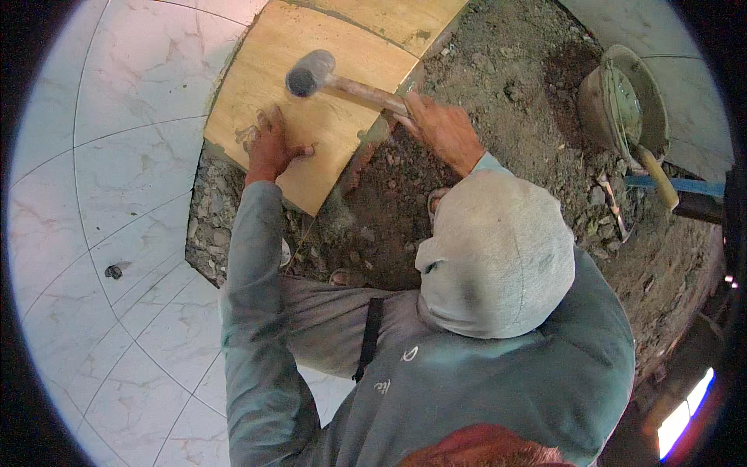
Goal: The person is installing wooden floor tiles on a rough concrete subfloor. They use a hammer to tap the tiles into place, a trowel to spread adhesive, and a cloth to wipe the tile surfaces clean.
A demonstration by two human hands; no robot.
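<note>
My right hand (443,132) is closed around the wooden handle of a rubber mallet (310,76). The mallet's dark head is over the beige tile (327,152), near its middle; I cannot tell whether it touches the surface. My left hand (274,152) rests on the same tile below the mallet head, its fingers spread. A second beige tile (389,19) adjoins this one at the top. Bare, rubbly ground (498,101) borders the tile on the right and shows at its lower left.
White marbled floor tiles (124,194) cover the left side. At the right stands a bucket (654,101) with a wooden-handled tool (661,183) leaning in it. A small hand tool (615,210) lies on the dirt beside it. My bent knees and legs occupy the lower middle.
</note>
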